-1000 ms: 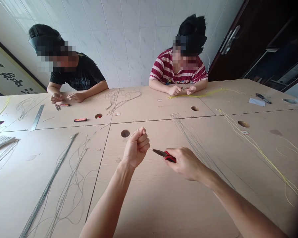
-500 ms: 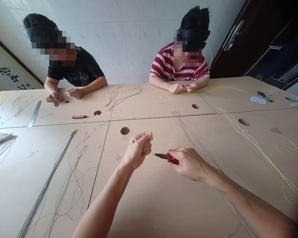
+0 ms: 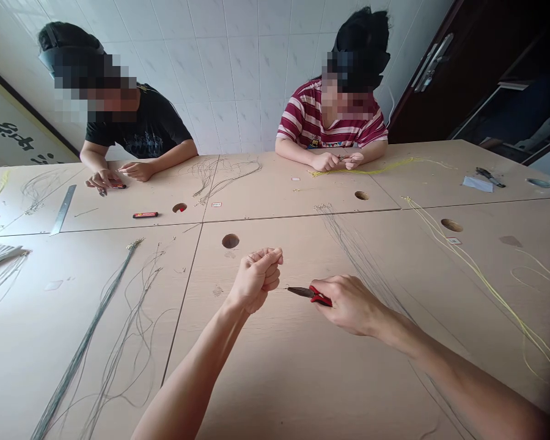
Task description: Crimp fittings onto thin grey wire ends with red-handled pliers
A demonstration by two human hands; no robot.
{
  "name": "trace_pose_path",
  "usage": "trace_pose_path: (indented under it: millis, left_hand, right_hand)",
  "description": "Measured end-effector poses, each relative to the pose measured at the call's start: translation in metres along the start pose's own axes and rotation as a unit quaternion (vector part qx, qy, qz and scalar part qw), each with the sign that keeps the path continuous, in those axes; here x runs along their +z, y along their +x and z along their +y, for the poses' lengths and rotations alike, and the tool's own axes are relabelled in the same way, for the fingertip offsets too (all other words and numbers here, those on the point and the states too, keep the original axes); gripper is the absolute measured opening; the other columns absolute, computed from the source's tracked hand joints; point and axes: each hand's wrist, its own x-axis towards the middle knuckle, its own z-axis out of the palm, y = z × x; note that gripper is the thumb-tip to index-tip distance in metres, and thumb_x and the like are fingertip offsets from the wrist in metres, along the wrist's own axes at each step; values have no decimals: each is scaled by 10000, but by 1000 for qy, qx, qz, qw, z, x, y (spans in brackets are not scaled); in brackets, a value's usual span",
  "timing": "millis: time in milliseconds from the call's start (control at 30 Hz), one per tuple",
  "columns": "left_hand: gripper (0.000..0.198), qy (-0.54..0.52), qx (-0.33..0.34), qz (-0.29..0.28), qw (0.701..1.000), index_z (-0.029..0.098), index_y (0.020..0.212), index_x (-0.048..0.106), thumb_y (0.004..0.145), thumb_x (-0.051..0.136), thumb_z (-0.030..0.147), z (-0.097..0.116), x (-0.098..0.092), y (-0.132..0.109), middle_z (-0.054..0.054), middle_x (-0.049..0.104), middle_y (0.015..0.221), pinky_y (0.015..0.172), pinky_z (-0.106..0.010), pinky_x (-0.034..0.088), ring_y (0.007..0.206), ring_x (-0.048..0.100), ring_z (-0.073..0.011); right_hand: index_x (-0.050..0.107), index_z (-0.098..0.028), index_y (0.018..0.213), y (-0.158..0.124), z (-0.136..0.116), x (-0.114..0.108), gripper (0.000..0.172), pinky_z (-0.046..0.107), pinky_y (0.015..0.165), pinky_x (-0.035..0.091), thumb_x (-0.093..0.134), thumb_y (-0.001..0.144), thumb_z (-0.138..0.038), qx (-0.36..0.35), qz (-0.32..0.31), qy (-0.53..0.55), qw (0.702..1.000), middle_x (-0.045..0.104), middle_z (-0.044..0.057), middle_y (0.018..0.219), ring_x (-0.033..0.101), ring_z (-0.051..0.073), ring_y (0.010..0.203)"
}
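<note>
My left hand [image 3: 258, 278] is closed in a fist above the middle of the table, its thumb pressed on the curled fingers. A short thin cord [image 3: 283, 288] shows between this fist and the plier tips; the rest of it is hidden in the hand. My right hand [image 3: 348, 304] is wrapped around the red handles of small pliers [image 3: 300, 292]. Their dark, narrow jaws point left at the cord's end and look closed. Whether the jaws grip the cord is too small to tell.
Bundles of grey-green cords [image 3: 96, 318] lie at left, grey cords [image 3: 348, 241] and yellow cords [image 3: 476, 275] at right. The table [image 3: 256, 379] has round holes [image 3: 230, 241]. A ruler [image 3: 64, 209] and red-black tube [image 3: 145, 214] lie farther back. Two people work opposite.
The pliers and my right hand have shifted very slightly right and down. My left fist stays nearly in place. Across the table, the left person's fingers have moved over a small red object.
</note>
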Motion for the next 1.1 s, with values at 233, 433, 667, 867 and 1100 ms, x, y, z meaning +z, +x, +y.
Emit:
trace_pose_path:
  millis: [233, 433, 667, 867, 1100]
  left_hand:
    - [293, -15, 15, -25, 999, 144, 692, 525, 780, 721, 344, -2, -6, 4, 116, 148, 518, 382, -141, 128, 432, 103, -23]
    - [248, -11, 79, -37, 996, 166, 717, 507, 852, 629, 333, 17, -18, -7, 40, 491, 650, 461, -169, 281, 469, 301, -34]
    - [221, 392, 127, 7, 911, 188, 776, 681, 894, 539, 310, 7, -10, -27, -13, 587, 630, 573, -246, 348, 603, 503, -135]
    - [174, 366, 207, -29, 907, 203, 661, 652, 815, 654, 285, 0, -7, -35, -13, 500, 575, 519, -265, 262, 548, 438, -148]
    - [227, 570, 308, -65, 759, 204, 667, 585, 875, 508, 158, -2, -8, -35, -8, 442, 583, 489, -265, 188, 522, 377, -142]
  right_hand:
    - [413, -209, 633, 5, 3, 6, 160, 254, 511, 185, 488, 761, -150, -3, 18, -18, 1000, 508, -25, 575, 348, 117, 510]
    - [396, -210, 627, 5, 8, -3, 177, 263, 502, 165, 465, 778, -148, 2, 43, -42, 998, 483, -25, 557, 340, 117, 494]
    - [398, -209, 630, 6, 10, -8, 191, 261, 498, 170, 449, 802, -144, -11, 54, -74, 996, 506, -21, 569, 368, 121, 508]
    - [427, -211, 653, 5, 9, -12, 171, 259, 502, 174, 460, 805, -139, -13, 32, -97, 995, 529, -18, 596, 399, 123, 518]
    - [460, -210, 662, 3, 12, -14, 165, 263, 508, 183, 486, 815, -155, -13, 16, -93, 995, 566, -9, 621, 423, 127, 529]
